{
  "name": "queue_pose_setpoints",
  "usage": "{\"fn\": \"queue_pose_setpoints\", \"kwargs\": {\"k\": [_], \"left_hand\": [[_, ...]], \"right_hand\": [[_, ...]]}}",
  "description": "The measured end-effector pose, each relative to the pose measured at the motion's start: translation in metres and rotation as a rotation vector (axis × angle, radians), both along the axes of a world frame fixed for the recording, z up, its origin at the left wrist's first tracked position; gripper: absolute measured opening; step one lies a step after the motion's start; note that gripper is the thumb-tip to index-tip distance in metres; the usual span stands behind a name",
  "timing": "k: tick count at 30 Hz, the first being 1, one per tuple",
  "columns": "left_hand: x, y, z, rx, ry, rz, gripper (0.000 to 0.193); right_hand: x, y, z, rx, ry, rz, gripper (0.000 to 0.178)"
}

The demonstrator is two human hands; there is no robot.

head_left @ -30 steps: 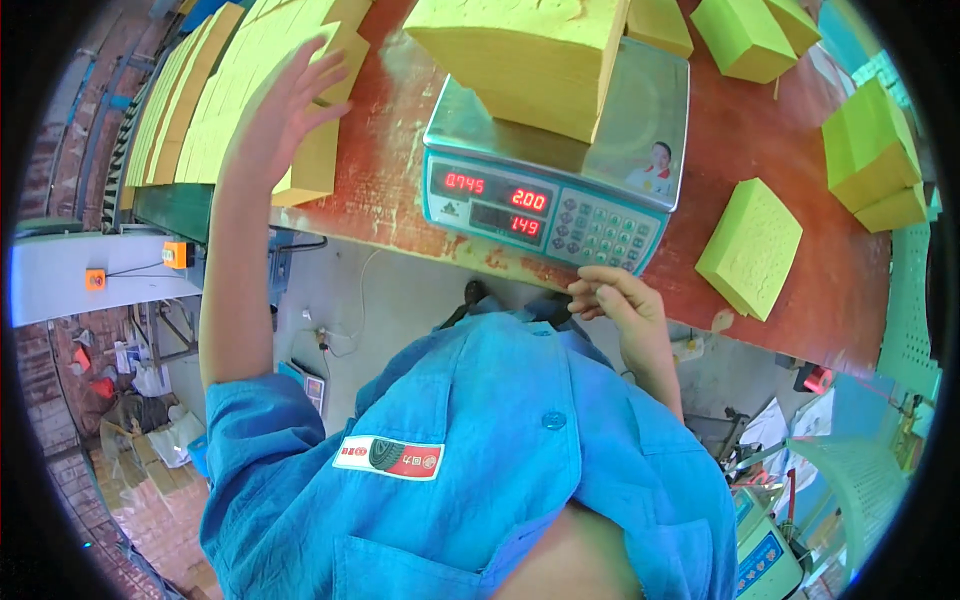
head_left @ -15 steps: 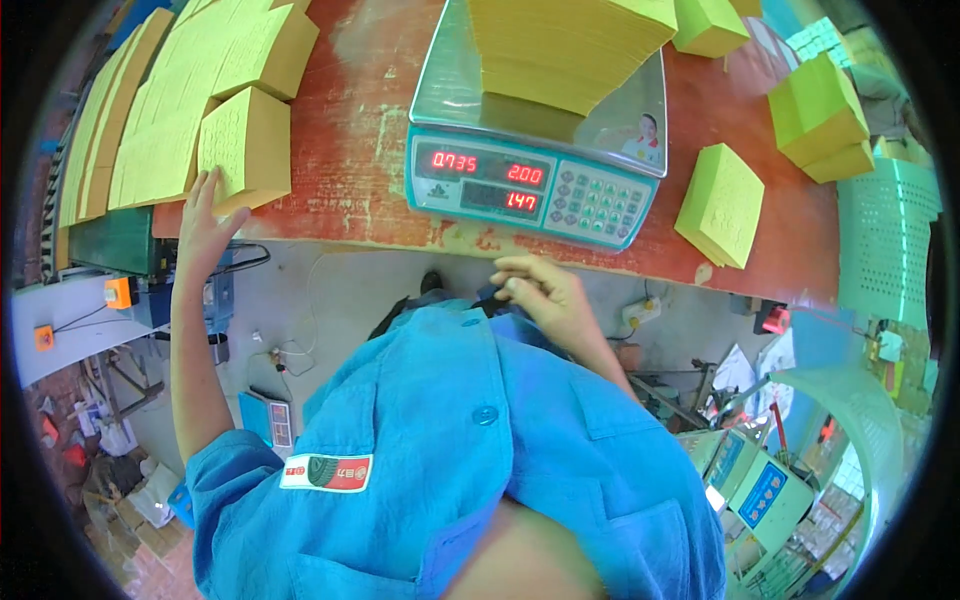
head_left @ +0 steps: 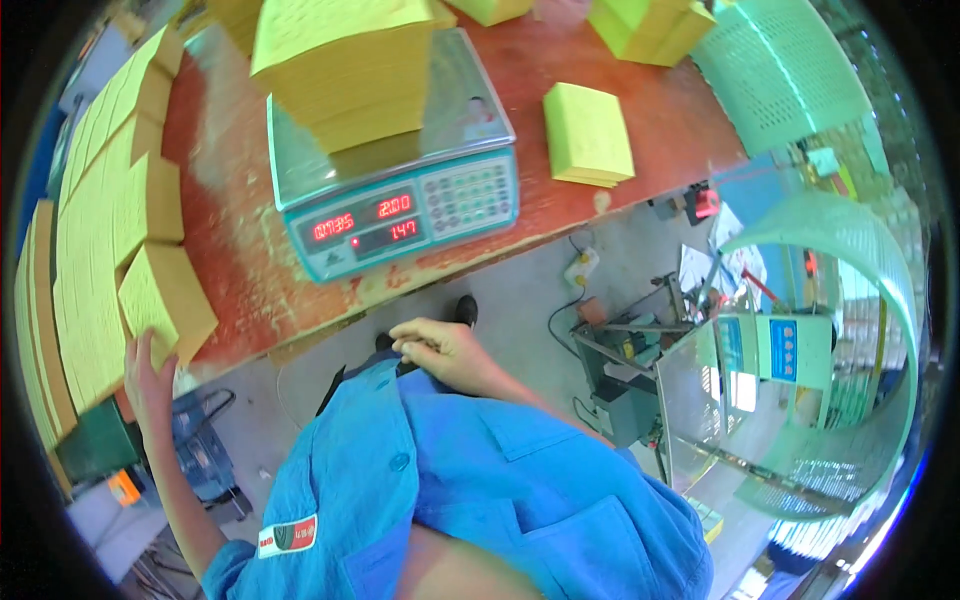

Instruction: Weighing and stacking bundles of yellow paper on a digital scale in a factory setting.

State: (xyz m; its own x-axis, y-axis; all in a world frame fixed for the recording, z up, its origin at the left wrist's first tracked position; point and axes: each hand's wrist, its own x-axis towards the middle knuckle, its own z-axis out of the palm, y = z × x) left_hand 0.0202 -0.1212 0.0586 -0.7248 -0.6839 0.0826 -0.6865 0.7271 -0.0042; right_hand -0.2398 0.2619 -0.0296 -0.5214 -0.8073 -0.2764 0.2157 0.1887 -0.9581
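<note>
My left hand (head_left: pixel 150 385) reaches to the table's left front corner. Its outstretched fingers touch the near end of a block of yellow paper sheets (head_left: pixel 160 300), thumb apart, without gripping it. In front of my waist is my right hand (head_left: pixel 445 355), fingers curled together with nothing visible in them, clear of the table edge. A teal digital scale (head_left: pixel 400 225) with a lit red display stands on the table. On its metal pan sits a tall stack of yellow paper (head_left: pixel 350 90). A smaller yellow paper stack (head_left: pixel 588 135) lies right of the scale.
Rows of yellow paper blocks (head_left: pixel 95 260) line the left side of the red, worn table (head_left: pixel 235 270). More yellow stacks (head_left: pixel 645 30) and a perforated green bin (head_left: pixel 780 70) are at the far right. A metal-framed machine (head_left: pixel 640 385) and a power strip (head_left: pixel 580 268) are on the floor.
The view has turned, so the table and scale appear tilted and farther left, and more floor at right shows. My left hand stays at the paper block; my right hand stays curled at my waist.
</note>
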Motion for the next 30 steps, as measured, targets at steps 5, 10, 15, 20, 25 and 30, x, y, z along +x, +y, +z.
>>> {"fn": "queue_pose_setpoints", "kwargs": {"k": [5, 10, 15, 20, 25, 30], "left_hand": [[-0.012, 0.023, 0.016, -0.002, -0.09, 0.009, 0.057], [-0.119, 0.128, 0.067, 0.162, 0.172, -0.198, 0.051], [-0.307, 0.267, 0.056, 0.731, 0.496, -0.611, 0.035], [-0.462, 0.362, 0.015, 0.356, 0.508, -1.146, 0.032], [-0.526, 0.379, -0.024, 0.123, 0.224, -1.002, 0.039], [-0.538, 0.368, -0.025, 0.141, 0.152, -1.112, 0.037]], "right_hand": [[-0.032, 0.031, 0.016, -0.045, 0.022, -0.115, 0.025], [-0.105, 0.082, 0.033, -0.185, 0.043, -0.549, 0.021], [-0.206, 0.151, 0.041, -0.179, 0.321, -0.868, 0.019], [-0.244, 0.189, 0.033, -0.269, 0.196, -0.933, 0.019], [-0.228, 0.219, 0.001, -0.323, 0.05, -0.952, 0.019], [-0.211, 0.245, -0.023, -0.23, -0.118, -1.045, 0.021]]}}
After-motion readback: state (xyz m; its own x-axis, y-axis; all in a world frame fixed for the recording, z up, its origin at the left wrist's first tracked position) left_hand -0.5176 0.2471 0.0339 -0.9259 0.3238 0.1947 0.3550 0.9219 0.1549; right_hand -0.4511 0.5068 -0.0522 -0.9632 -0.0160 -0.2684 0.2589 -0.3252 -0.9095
